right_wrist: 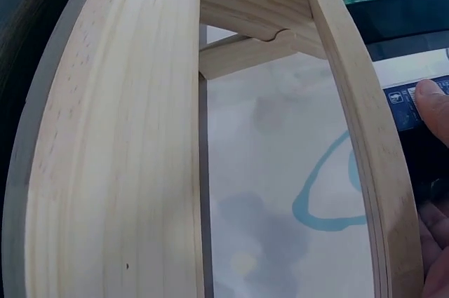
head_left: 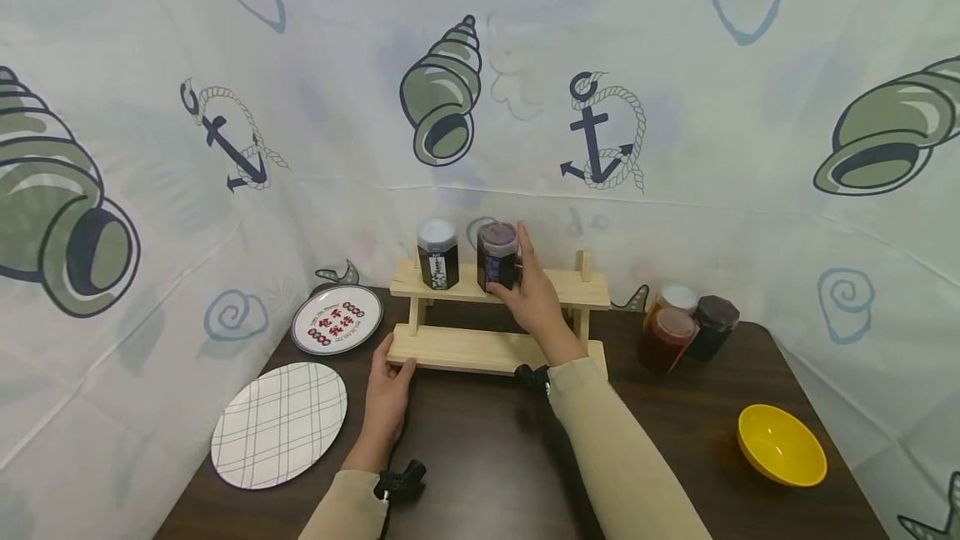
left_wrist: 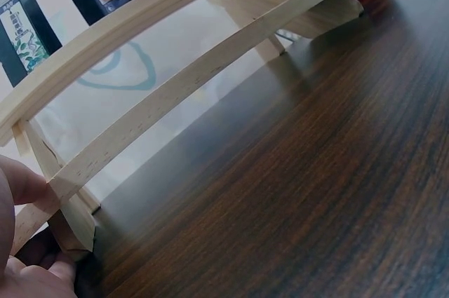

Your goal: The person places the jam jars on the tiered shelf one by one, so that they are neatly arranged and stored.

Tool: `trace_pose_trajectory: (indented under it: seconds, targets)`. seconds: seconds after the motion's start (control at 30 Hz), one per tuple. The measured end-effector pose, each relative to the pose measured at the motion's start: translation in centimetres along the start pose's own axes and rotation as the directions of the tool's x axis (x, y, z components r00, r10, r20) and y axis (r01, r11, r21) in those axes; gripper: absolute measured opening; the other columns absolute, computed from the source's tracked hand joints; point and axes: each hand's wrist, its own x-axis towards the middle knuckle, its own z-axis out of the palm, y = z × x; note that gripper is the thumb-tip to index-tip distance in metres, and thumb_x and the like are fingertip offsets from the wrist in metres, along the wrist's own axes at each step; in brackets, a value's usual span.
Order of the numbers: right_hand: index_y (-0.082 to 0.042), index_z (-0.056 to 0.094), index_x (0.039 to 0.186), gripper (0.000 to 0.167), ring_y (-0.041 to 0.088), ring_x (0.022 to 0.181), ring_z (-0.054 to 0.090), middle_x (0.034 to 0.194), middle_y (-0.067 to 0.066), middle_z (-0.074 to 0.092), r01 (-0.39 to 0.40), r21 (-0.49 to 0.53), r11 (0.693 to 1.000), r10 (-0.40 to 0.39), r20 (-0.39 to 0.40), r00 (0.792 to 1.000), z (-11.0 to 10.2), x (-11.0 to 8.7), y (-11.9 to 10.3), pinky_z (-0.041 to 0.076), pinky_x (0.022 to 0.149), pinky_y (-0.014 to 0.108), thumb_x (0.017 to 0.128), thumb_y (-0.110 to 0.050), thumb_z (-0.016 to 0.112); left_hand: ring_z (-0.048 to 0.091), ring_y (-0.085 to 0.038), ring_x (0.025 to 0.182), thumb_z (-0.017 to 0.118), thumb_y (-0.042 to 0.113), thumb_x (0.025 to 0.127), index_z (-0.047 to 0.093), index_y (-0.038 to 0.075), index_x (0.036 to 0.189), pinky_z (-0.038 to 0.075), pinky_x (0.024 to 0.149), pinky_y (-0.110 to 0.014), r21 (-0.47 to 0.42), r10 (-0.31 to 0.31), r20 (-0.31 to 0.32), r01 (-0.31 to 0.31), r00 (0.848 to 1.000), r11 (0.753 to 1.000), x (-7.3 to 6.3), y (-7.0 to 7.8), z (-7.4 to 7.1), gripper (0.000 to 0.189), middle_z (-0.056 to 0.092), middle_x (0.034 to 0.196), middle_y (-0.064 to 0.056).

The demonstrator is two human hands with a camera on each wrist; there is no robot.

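My right hand (head_left: 536, 302) pinches purple-lidded jar (head_left: 497, 257), near white-lidded jar (head_left: 438, 255); left hand (head_left: 387, 398) grips wooden rack (head_left: 476, 347), lower left corner.

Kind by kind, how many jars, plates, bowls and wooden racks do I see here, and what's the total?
Jars: 5 visible
Plates: 2
Yellow bowl: 1
Wooden rack: 1
Total: 9

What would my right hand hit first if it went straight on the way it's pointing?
Beyond the purple-lidded jar it holds, your right hand would likely meet the patterned cloth behind the wooden stand, though the depth is unclear.
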Motion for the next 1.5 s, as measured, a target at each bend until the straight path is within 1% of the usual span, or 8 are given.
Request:
trace_pose_trajectory:
  seconds: [0.47,0.73,0.83,1.03,1.13,1.23,1.37,1.5]
  targets:
    - [-0.059,-0.010,0.168,0.127,0.044,0.138,0.066,0.160,0.024,0.055,-0.049,-0.006,0.999,0.049,-0.004,0.999,0.2,0.1,0.1,0.056,0.112,0.059,0.094,-0.029,0.088,0.019,-0.033,0.169,0.062,0.012,0.111,0.026,0.016,0.173,0.019,0.137,-0.055,-0.007,-0.004,0.003,0.004,1.000,1.000,-0.3,0.1,0.2,0.072,0.020,0.182,-0.017]
    - [-0.060,-0.008,0.168,0.125,0.042,0.139,0.065,0.161,0.022,0.054,-0.063,-0.019,0.998,0.062,-0.025,0.998,0.5,0.0,0.2,0.054,0.115,0.058,0.094,-0.031,0.089,0.019,-0.033,0.169,0.062,0.011,0.111,0.024,0.016,0.174,0.019,0.137,-0.055,-0.032,0.007,0.014,-0.007,1.000,0.999,-0.3,0.0,0.3,0.074,0.019,0.182,-0.017]
    - [-0.052,-0.005,0.172,0.123,0.042,0.142,0.063,0.163,0.021,0.052,-0.079,0.016,0.997,0.080,-0.023,0.997,0.6,0.0,0.1,0.052,0.118,0.057,0.095,-0.030,0.088,0.018,-0.032,0.169,0.062,0.010,0.111,0.023,0.014,0.174,0.019,0.138,-0.053,-0.043,0.008,0.020,-0.007,1.000,0.999,-0.3,0.1,0.2,0.074,0.018,0.182,-0.018]
    - [-0.019,-0.006,0.176,0.125,0.043,0.148,0.056,0.158,0.023,0.050,-0.138,0.155,0.978,0.139,0.006,0.990,-0.1,-0.4,-0.3,0.045,0.125,0.055,0.095,-0.027,0.088,0.017,-0.032,0.170,0.061,0.009,0.111,0.022,0.015,0.174,0.017,0.138,-0.052,-0.055,-0.003,0.026,0.004,1.000,0.998,-0.1,-0.1,0.2,0.074,0.017,0.182,-0.018]
    - [-0.017,-0.004,0.176,0.121,0.042,0.153,0.050,0.161,0.021,0.049,-0.135,0.183,0.974,0.136,0.009,0.991,-0.6,-1.0,-0.3,0.041,0.128,0.055,0.097,-0.028,0.087,0.016,-0.032,0.170,0.061,0.009,0.111,0.023,0.015,0.174,0.017,0.138,-0.052,-0.056,-0.001,0.019,0.002,1.000,0.998,0.0,-0.1,0.1,0.074,0.017,0.182,-0.018]
    - [-0.020,0.002,0.176,0.113,0.038,0.157,0.047,0.162,0.016,0.050,-0.130,0.180,0.975,0.136,-0.017,0.991,-1.4,-2.0,-0.3,0.040,0.129,0.055,0.098,-0.028,0.084,0.016,-0.031,0.170,0.061,0.010,0.111,0.022,0.016,0.174,0.018,0.138,-0.052,-0.050,0.002,0.022,-0.001,1.000,0.999,0.0,-0.1,0.0,0.074,0.017,0.182,-0.018]
    - [-0.021,0.012,0.175,0.103,0.038,0.159,0.042,0.161,0.012,0.052,-0.091,0.155,0.984,0.106,-0.089,0.990,-2.6,-3.6,0.1,0.049,0.120,0.059,0.100,-0.026,0.082,0.016,-0.031,0.170,0.061,0.011,0.112,0.021,0.016,0.175,0.018,0.138,-0.052,-0.039,-0.003,0.027,0.004,1.000,0.999,0.2,-0.1,-0.2,0.075,0.016,0.183,-0.017]
    - [-0.015,0.024,0.171,0.092,0.038,0.157,0.044,0.156,0.015,0.054,-0.025,0.071,0.997,0.041,-0.236,0.971,-4.3,-5.3,1.1,0.046,0.121,0.061,0.101,-0.024,0.081,0.016,-0.031,0.170,0.060,0.009,0.112,0.021,0.015,0.175,0.017,0.138,-0.052,-0.051,-0.002,0.028,0.004,1.000,0.999,0.3,-0.3,0.2,0.075,0.015,0.183,-0.016]
